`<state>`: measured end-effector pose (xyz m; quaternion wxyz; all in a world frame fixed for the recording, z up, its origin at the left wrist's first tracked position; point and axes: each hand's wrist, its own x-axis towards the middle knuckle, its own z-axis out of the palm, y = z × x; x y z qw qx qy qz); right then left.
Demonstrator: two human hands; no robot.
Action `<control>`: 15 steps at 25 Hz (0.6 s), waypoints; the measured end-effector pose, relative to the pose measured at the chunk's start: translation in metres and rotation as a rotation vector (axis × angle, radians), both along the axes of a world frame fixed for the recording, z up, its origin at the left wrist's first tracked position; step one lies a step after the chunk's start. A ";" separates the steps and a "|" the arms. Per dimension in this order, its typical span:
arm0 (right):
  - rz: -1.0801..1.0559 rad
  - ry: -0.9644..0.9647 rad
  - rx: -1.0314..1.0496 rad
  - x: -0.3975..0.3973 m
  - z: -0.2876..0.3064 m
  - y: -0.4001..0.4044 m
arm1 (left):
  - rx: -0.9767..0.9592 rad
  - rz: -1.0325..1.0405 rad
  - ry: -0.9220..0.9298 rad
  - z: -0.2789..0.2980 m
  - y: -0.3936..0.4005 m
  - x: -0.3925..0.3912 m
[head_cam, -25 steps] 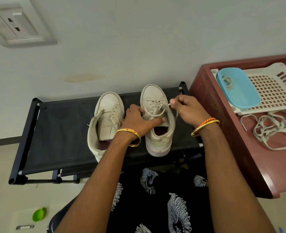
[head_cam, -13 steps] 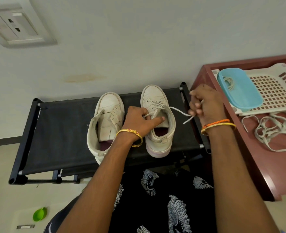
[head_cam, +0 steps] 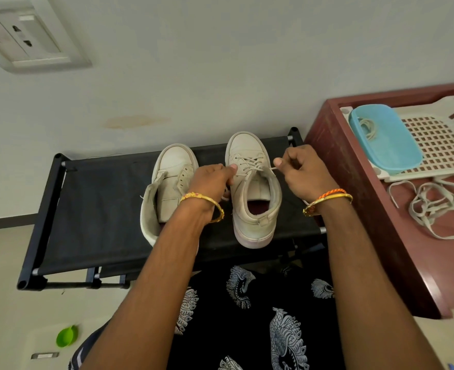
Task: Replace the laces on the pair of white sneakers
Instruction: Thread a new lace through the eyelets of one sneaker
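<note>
Right sneaker [head_cam: 252, 193]: stands upright on the black rack [head_cam: 97, 209], long axis running 12 to 6 o'clock, toe at 12 toward the wall, heel opening facing the person; a lace [head_cam: 250, 162] is threaded across its upper eyelets.
Left sneaker [head_cam: 171, 188]: just beside the first, at its 9 o'clock, the same way round with toe at 12; its eyelets are bare and its tongue stands loose.
Left hand [head_cam: 214, 178]: fingers curled, pinching at the laced sneaker's left eyelet edge; the lace end inside the grip is hidden, so what it grasps cannot be told for sure.
Right hand [head_cam: 303, 172]: fingers pinched on the lace end at the sneaker's 3 o'clock side, the strand running taut from the top eyelet.
Rack: black fabric shelf on a dark tube frame, set against a pale wall [head_cam: 220, 62].
Tabletop [head_cam: 413, 252]: reddish brown, at 3 o'clock of the rack; it carries a white perforated tray [head_cam: 439, 134], a blue container [head_cam: 386, 137] with a coiled lace inside, and a loose heap of laces [head_cam: 439, 206].
Room: wall socket [head_cam: 25, 38] at 10 o'clock, pale floor with a green cap [head_cam: 66, 336] at 7 o'clock.
</note>
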<state>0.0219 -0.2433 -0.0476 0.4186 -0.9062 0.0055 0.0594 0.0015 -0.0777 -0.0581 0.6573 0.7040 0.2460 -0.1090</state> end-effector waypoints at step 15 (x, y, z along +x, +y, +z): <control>-0.090 -0.112 -0.212 -0.007 -0.004 0.002 | 0.397 -0.135 0.004 0.017 0.007 -0.003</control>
